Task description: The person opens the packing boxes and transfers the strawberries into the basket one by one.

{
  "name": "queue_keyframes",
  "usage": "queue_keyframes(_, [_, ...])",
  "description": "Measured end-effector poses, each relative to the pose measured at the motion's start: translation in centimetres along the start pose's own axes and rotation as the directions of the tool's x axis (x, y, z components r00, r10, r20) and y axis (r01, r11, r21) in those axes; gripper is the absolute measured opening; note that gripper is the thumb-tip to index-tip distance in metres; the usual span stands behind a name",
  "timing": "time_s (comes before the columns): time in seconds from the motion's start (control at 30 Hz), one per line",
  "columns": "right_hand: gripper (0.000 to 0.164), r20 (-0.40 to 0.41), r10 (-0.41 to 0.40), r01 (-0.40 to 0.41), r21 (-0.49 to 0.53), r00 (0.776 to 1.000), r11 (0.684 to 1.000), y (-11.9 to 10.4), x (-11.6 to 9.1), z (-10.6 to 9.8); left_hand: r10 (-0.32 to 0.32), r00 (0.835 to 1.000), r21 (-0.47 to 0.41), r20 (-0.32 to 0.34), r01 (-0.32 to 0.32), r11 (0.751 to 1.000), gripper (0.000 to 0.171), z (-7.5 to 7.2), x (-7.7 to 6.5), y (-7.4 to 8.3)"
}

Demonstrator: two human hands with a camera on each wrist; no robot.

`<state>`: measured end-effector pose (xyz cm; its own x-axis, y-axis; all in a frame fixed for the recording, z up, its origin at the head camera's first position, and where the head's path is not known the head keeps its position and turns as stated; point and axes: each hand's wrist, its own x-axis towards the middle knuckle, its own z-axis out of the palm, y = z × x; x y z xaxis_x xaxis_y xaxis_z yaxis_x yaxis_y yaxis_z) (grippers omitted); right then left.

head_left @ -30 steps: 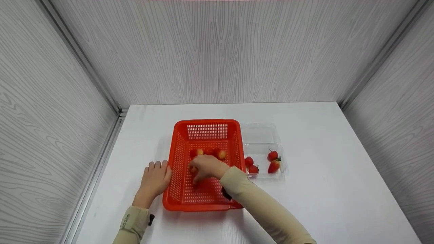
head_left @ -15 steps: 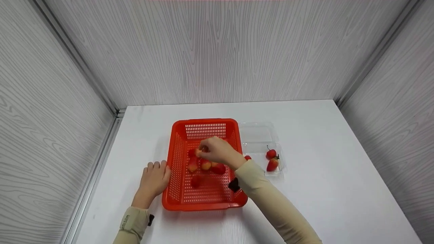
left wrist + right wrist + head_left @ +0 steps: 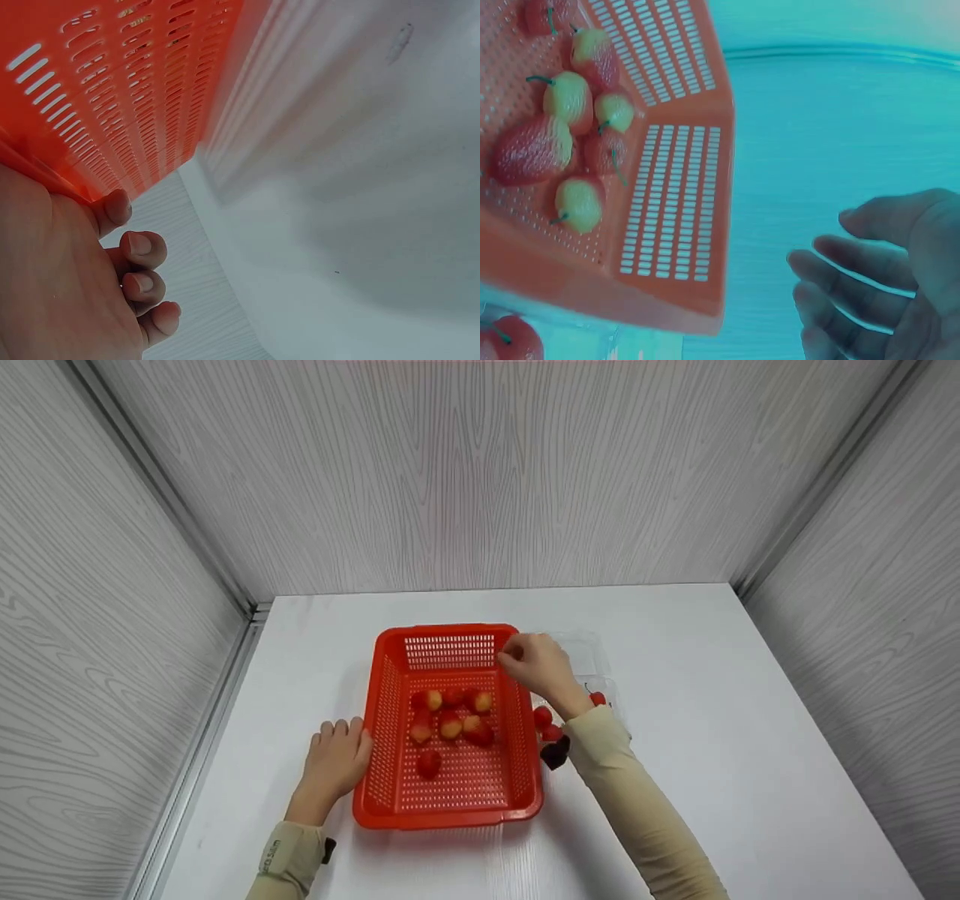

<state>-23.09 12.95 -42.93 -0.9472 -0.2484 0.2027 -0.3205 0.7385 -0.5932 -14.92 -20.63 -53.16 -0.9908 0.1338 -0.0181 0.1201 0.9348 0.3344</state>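
Note:
A red perforated plastic basket (image 3: pixel 469 799) holds several small fruits, among them a strawberry (image 3: pixel 532 150) and stemmed, yellow-and-red cherries (image 3: pixel 568 101). My left hand (image 3: pixel 334 756) rests against the basket's left rim, fingers loosely bent in the left wrist view. Above the basket's far right corner hovers my right hand (image 3: pixel 541 664), its slightly curled fingers holding nothing in the right wrist view. To the right of the basket, a clear plastic container (image 3: pixel 616 695) has red fruits in it, including a cherry (image 3: pixel 597 699); my right forearm hides part of it.
Behind the container lies its clear lid (image 3: pixel 589 649), flat on the white table (image 3: pixel 697 720). Grey wood-grained panels (image 3: pixel 465 472) enclose the table at the back and both sides.
My right hand has risen from among the fruits and moved right and away from me, past the basket's right rim. It has left a fruit in the basket. The left hand stays at the rim.

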Motion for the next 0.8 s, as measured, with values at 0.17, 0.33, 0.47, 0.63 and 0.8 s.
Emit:
queue_keyframes(0.17, [0.008,-0.065,0.146,-0.144,0.028,0.987,0.989,2.2,-1.2,-0.1,-0.014,1.000,-0.009,0.011,0.014,1.000,0.028,0.0,-0.1,-0.1])
queue_keyframes(0.33, [0.010,-0.077,0.284,-0.284,0.016,0.956,0.959,4.4,-2.7,0.5,-0.010,1.000,-0.010,0.007,0.010,1.000,0.028,0.0,-0.2,-0.1])
queue_keyframes(0.47, [0.016,-0.020,0.381,-0.381,-0.041,0.924,0.924,5.9,-4.0,1.4,-0.005,1.000,-0.013,0.005,0.005,1.000,0.027,0.1,-0.3,-0.1])
queue_keyframes(0.63, [0.031,0.088,0.468,-0.462,-0.075,0.880,0.884,7.3,-5.4,2.7,0.002,1.000,-0.010,-0.012,-0.002,1.000,0.026,0.2,-0.3,-0.3])
queue_keyframes(0.8, [0.033,0.121,0.484,-0.476,-0.092,0.867,0.875,8.1,-6.2,4.1,0.008,1.000,-0.012,-0.019,-0.008,1.000,0.026,0.2,-0.2,-0.2])
